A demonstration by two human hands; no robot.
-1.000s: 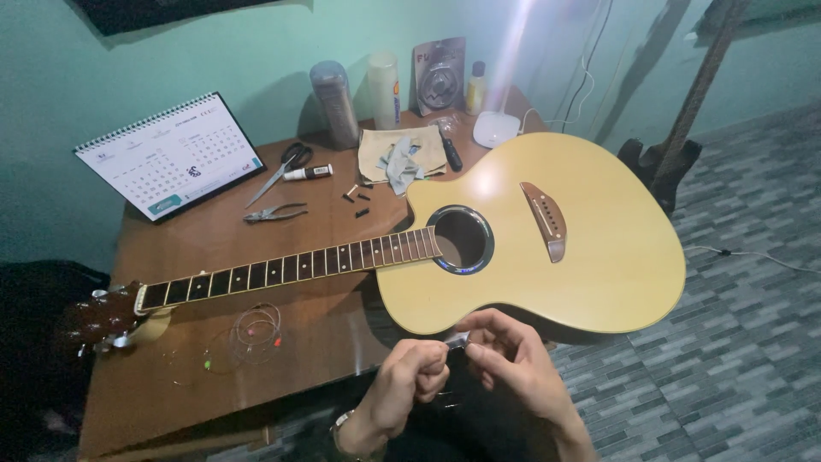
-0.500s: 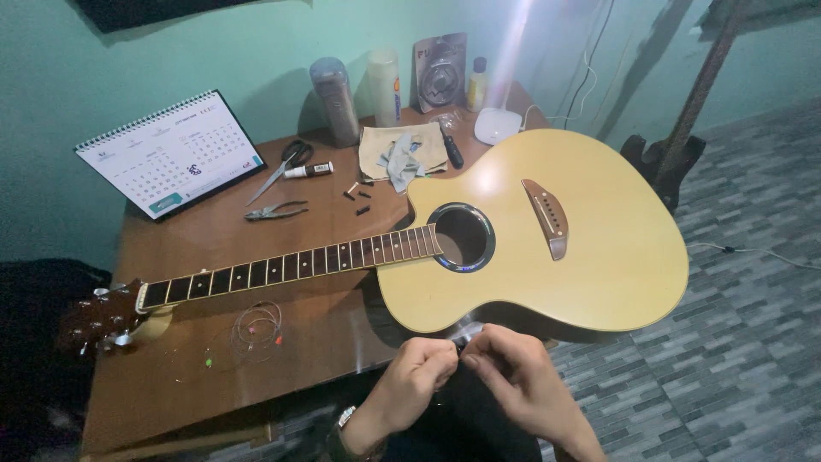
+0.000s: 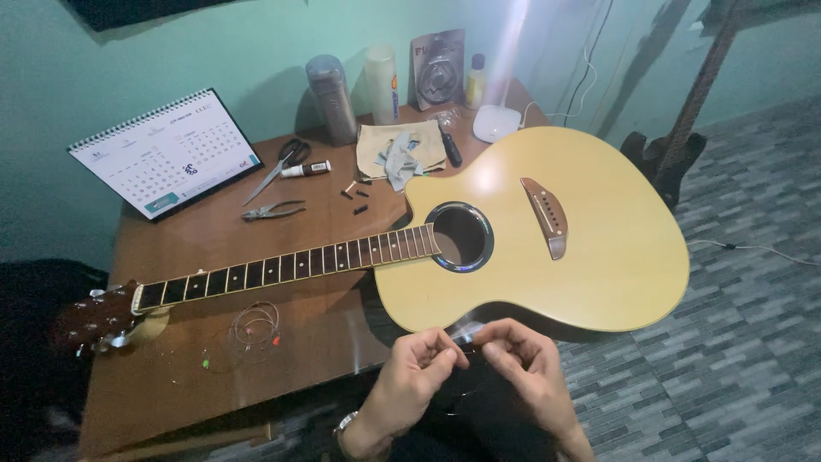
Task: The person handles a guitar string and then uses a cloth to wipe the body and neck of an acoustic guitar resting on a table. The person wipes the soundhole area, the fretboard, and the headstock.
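Here your left hand (image 3: 416, 370) and right hand (image 3: 523, 364) meet just off the near edge of the tabletop (image 3: 214, 244), below the guitar's rounded body. Each grip is pressed together, thumb against fingertips, pinching a small pale item (image 3: 468, 336) between the two hands — too small and blurred to tell what it is. A watch band shows at your left wrist.

The acoustic guitar (image 3: 590, 248) lies face up, its body overhanging the right edge of the tabletop and its neck (image 3: 282, 265) running toward the left edge, where the headstock (image 3: 94, 318) sits over the near left corner. The fretboard looks bare of strings.

Near the neck, toward the near edge, lies a coiled wire (image 3: 254, 325). Farther back sit pliers (image 3: 272, 210), scissors (image 3: 282, 162) and a few small dark pins (image 3: 355, 195) — all well apart from your hands. A desk calendar (image 3: 167, 154) stands at the far left corner, and a cloth (image 3: 400, 147) lies near the far edge, beside a grey canister (image 3: 332, 98).
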